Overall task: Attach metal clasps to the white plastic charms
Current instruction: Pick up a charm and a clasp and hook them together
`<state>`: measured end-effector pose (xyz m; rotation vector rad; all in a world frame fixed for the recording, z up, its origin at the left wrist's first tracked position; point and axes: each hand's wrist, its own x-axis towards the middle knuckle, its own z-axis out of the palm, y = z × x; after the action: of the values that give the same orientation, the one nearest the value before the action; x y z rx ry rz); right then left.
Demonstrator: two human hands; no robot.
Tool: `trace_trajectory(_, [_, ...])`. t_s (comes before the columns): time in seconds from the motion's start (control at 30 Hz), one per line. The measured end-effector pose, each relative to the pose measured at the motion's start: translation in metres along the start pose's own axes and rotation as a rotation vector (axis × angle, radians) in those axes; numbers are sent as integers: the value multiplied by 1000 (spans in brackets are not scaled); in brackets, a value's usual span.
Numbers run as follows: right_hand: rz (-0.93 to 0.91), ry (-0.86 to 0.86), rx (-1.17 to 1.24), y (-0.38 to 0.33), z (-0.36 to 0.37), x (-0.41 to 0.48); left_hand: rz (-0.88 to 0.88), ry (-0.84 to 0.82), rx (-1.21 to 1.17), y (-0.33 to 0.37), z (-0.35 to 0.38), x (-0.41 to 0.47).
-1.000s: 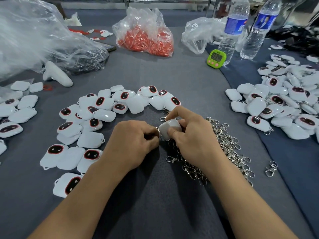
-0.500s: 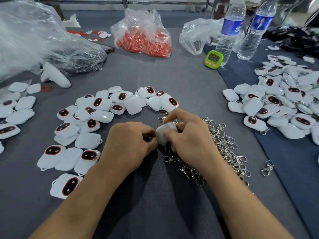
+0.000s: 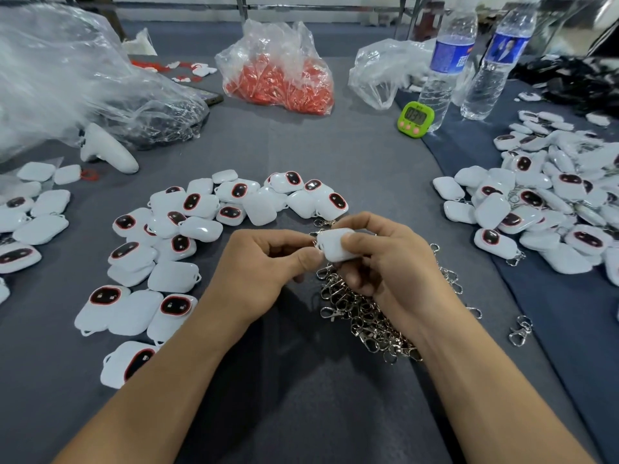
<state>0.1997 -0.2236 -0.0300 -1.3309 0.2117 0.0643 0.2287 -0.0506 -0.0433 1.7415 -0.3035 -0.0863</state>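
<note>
Two-handed, held one white charm (image 3: 335, 245) just above the table (image 3: 301, 413), near its middle.

Pinched the charm in the right hand (image 3: 388, 266), thumb on top and fingers curled beneath; closed the left hand (image 3: 264, 266) with thumb and forefinger on a small clasp (image 3: 315, 243) at the charm's left end, mostly hidden. Worked right over the heap of metal clasps (image 3: 365, 316). Had bare charms (image 3: 187, 229) in an arc toward the left edge, finished charms (image 3: 536, 202) piled at the right edge, a stray clasp (image 3: 519, 329) near them. Had a green timer (image 3: 415, 119), two water bottles (image 3: 445, 61) and a bag of red pieces (image 3: 281, 75) toward the far edge.
</note>
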Motion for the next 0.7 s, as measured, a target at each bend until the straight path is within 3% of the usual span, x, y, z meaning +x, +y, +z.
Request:
trace_trajectory(0.17, [1, 6, 41, 1, 0, -1, -17, 13, -5, 2, 0, -1])
trace_trajectory(0.33, [-67, 37, -39, 6, 4, 0, 258, 60, 412, -3, -1, -6])
trace_trajectory(0.43, [-91, 36, -48, 7, 5, 1, 362, 125, 523, -5, 3, -8])
trace_trajectory(0.53, [-76, 29, 0, 5, 4, 1, 225, 158, 357, -4, 5, -8])
trace_trajectory(0.7, [-41, 30, 132, 2, 4, 0, -49, 5, -91, 0, 7, -3])
